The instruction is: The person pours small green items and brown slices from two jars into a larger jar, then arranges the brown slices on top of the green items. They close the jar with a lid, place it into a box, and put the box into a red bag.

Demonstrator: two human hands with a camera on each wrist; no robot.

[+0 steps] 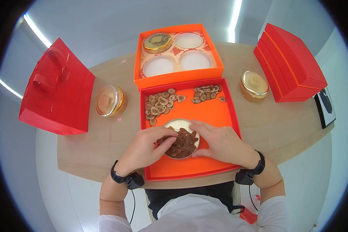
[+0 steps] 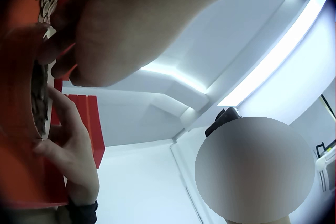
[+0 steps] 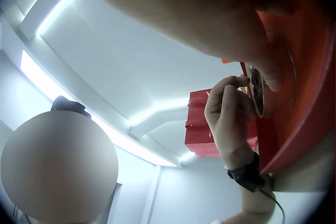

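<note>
A round, clear-walled jar (image 1: 180,123) with a pale patterned inside stands in the red-rimmed orange tray (image 1: 170,170). Brown dried slices (image 1: 185,144) fill much of it. My right hand (image 1: 226,143) grips the jar from the right, thumb at the near side and fingers at the far rim. Over the left side of the jar, my left hand (image 1: 145,149) brings thumb and forefinger together among the slices, pinching at a slice that the fingertips mostly hide. The right wrist view shows the left hand (image 3: 231,119) with its fingertips at the jar's mouth.
Pale, dark-edged slices form a left pile (image 1: 160,104) and a smaller right pile (image 1: 207,92) in the tray. Behind is an orange box (image 1: 216,73) with round recesses and one lidded jar (image 1: 157,41). Lidded jars (image 1: 110,101) (image 1: 254,85), a red bag (image 1: 58,92) and red box (image 1: 292,65) flank it.
</note>
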